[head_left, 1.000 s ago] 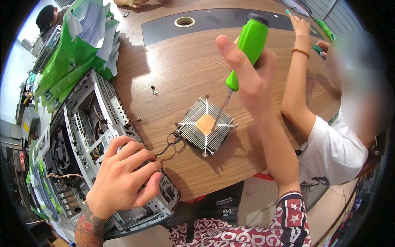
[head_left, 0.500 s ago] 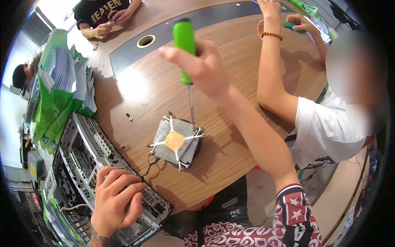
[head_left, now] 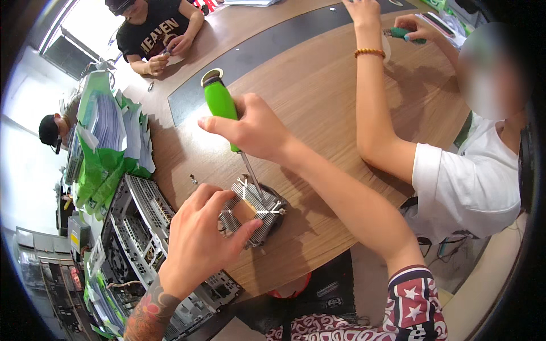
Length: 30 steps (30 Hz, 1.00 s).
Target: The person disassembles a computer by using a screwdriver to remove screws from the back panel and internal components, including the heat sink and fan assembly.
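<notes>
A silver finned CPU cooler lies on the table with its copper centre facing up and its white arms spread outward. My right hand is closed round the green handle of a screwdriver. The metal shaft slants down to the cooler, and its tip is among the fins near one arm. My left hand reaches over the cooler's near left side, thumb and fingers apart. Its fingertips are over the fins; whether they touch them I cannot tell.
An opened computer case stands at the left, in front of a green bag of papers. Small screws lie beyond the cooler. At the right a person in a white sleeve holds a green-handled tool. Another person sits across the table.
My left hand has left the computer case and moved right to the cooler. The screwdriver's handle now leans further left, with my right hand lower. The whole view has shifted.
</notes>
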Each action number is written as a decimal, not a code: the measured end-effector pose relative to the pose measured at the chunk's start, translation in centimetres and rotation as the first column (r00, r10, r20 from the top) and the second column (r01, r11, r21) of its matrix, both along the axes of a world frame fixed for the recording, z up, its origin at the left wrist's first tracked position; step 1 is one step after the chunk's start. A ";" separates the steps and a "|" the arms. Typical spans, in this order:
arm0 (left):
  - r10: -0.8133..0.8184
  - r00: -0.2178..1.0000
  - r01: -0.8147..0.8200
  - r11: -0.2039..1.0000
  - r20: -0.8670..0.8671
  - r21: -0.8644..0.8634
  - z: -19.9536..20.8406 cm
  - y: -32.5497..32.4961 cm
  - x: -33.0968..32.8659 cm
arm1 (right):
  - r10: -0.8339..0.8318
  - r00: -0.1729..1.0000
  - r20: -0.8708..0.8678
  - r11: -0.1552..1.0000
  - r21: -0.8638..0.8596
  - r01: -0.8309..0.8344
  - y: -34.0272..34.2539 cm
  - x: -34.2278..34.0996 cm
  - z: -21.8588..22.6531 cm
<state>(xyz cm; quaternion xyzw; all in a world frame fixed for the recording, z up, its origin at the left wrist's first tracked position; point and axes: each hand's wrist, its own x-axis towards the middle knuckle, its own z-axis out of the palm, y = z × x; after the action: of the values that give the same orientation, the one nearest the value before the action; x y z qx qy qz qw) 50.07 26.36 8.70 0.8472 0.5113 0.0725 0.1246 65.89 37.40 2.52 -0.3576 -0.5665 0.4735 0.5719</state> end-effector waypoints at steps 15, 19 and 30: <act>-0.179 0.980 0.168 0.978 0.088 0.122 -1.6 1.2 -0.6 | -0.022 0.999 0.024 0.998 0.053 0.021 -0.7 1.2 1.2; -0.168 0.980 0.156 0.981 0.104 0.112 -1.8 1.1 -0.7 | -0.119 0.992 0.047 0.991 0.065 0.116 -0.6 1.1 1.2; -0.188 0.980 0.180 0.976 0.061 0.126 -1.5 1.2 -0.7 | -0.130 0.990 0.047 0.985 0.122 0.124 -0.4 0.7 0.8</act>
<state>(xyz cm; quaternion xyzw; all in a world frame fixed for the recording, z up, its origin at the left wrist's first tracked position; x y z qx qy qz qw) 49.39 27.57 7.17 0.8937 0.4206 0.1218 0.0979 66.59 36.97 3.36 -0.3710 -0.5850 0.3916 0.6056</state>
